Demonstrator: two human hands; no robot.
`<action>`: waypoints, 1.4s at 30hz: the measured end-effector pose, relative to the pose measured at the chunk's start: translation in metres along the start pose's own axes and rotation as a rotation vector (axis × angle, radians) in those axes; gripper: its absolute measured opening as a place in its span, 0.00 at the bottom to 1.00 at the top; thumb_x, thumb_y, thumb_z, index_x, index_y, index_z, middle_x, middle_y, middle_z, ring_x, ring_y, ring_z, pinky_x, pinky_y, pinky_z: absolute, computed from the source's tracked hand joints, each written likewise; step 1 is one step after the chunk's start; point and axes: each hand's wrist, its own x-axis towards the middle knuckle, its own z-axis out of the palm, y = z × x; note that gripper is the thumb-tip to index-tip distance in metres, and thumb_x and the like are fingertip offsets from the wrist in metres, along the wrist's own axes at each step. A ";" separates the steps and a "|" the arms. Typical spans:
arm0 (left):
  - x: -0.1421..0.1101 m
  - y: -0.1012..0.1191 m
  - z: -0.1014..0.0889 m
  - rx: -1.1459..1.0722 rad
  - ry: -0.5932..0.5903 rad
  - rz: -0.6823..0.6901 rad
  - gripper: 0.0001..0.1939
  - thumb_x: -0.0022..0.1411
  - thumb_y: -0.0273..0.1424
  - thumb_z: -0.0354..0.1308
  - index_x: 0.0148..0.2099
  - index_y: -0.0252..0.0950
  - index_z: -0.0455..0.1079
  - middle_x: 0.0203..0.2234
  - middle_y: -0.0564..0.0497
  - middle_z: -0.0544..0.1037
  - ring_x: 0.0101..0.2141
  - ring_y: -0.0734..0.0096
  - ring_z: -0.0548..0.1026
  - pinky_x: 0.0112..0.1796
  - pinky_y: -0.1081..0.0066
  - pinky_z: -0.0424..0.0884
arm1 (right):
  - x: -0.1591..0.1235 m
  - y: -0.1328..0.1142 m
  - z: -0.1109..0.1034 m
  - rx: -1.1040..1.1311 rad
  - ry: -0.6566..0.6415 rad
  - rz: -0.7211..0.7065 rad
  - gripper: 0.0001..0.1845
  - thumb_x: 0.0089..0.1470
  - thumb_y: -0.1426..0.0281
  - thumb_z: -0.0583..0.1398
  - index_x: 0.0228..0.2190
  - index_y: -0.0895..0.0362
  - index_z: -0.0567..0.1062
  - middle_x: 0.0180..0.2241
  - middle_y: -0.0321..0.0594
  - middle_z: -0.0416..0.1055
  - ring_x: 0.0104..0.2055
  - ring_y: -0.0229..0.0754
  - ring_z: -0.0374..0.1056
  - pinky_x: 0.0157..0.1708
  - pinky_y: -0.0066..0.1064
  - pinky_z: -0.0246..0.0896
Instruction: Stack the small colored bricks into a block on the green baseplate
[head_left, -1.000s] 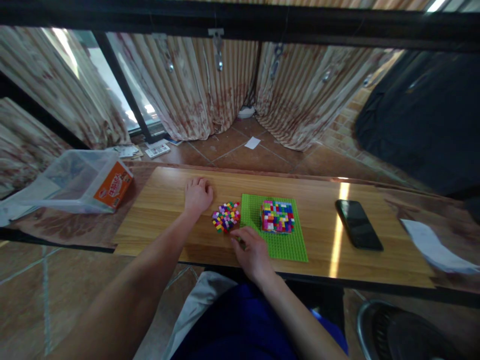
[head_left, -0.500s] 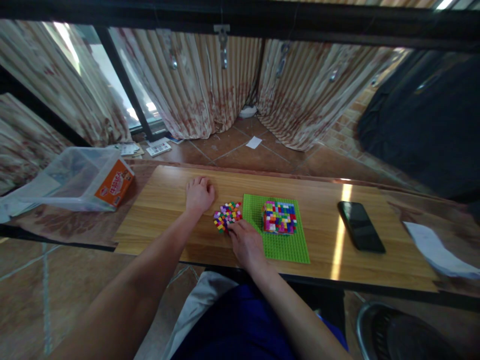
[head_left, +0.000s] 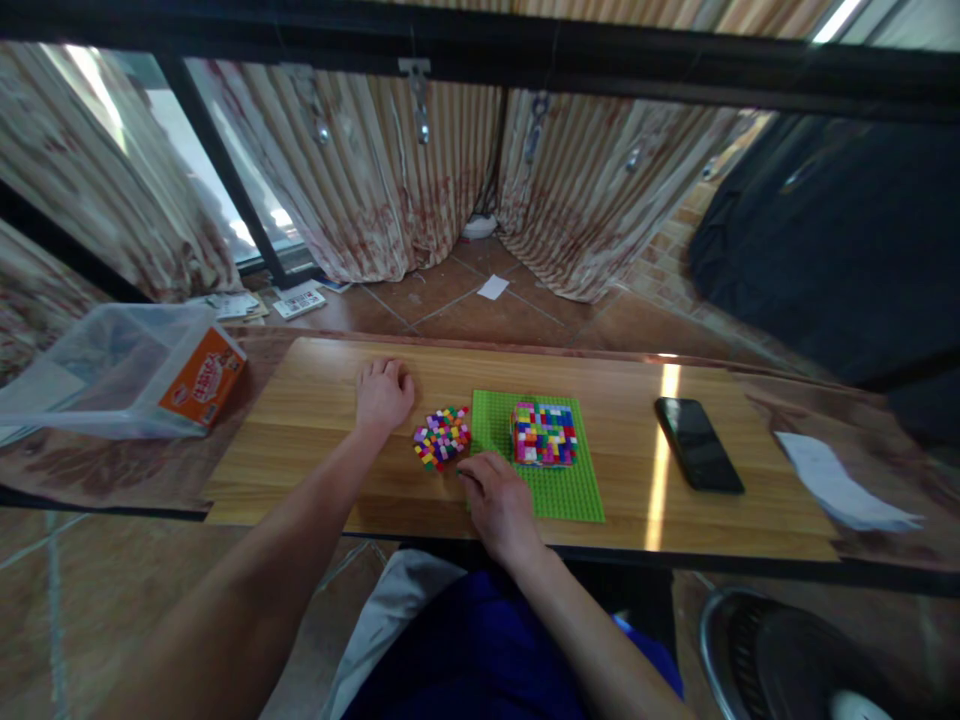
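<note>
My left hand (head_left: 384, 395) lies on the wooden tabletop with its fingers loosely spread and nothing in it. Just right of it is a loose pile of small coloured building bricks (head_left: 441, 440). My right hand (head_left: 501, 503) is over the left front part of a green baseplate (head_left: 574, 500). Its thumb and index finger pinch together at what looks like a tiny dark green brick, mostly covered by the fingertips. On the baseplate stands a block built of many multicoloured bricks (head_left: 545, 435), to the right of and beyond my right hand.
A black phone (head_left: 699, 445) and white paper (head_left: 844, 480) lie to the right. At the left stands a clear plastic box (head_left: 112, 370) with an orange label. Patterned curtains (head_left: 390, 190) hang past the table (head_left: 300, 430). A round dark object (head_left: 795, 650) is low at the right.
My right hand has drawn away from the brick pile, slightly towards me and onto the baseplate's edge. My left hand stays in place on the table. The whole view has shifted a little.
</note>
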 end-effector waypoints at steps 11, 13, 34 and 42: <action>0.003 -0.003 0.002 0.018 0.004 0.025 0.17 0.62 0.33 0.48 0.49 0.33 0.71 0.47 0.40 0.74 0.49 0.50 0.69 0.51 0.53 0.64 | -0.028 0.024 -0.072 0.008 0.270 0.087 0.07 0.60 0.70 0.57 0.37 0.53 0.77 0.38 0.39 0.74 0.38 0.39 0.71 0.37 0.30 0.68; 0.003 -0.003 0.003 0.013 0.012 0.027 0.17 0.61 0.33 0.48 0.49 0.34 0.71 0.47 0.40 0.74 0.49 0.50 0.69 0.51 0.53 0.64 | -0.026 0.034 -0.081 -0.046 0.306 0.122 0.08 0.59 0.69 0.58 0.37 0.53 0.77 0.37 0.39 0.74 0.36 0.39 0.71 0.36 0.30 0.67; 0.004 -0.003 0.002 -0.028 -0.009 0.011 0.17 0.61 0.33 0.48 0.49 0.33 0.71 0.48 0.39 0.73 0.50 0.49 0.68 0.53 0.52 0.63 | -0.002 0.070 -0.094 -0.246 0.274 0.081 0.12 0.60 0.65 0.56 0.35 0.54 0.79 0.38 0.42 0.72 0.39 0.42 0.70 0.37 0.34 0.66; 0.003 -0.004 0.003 -0.035 -0.008 0.003 0.18 0.61 0.34 0.48 0.49 0.35 0.71 0.48 0.40 0.74 0.50 0.50 0.68 0.53 0.52 0.62 | -0.003 0.066 -0.093 -0.063 0.327 0.212 0.10 0.55 0.64 0.58 0.34 0.55 0.79 0.37 0.41 0.72 0.28 0.36 0.67 0.29 0.32 0.65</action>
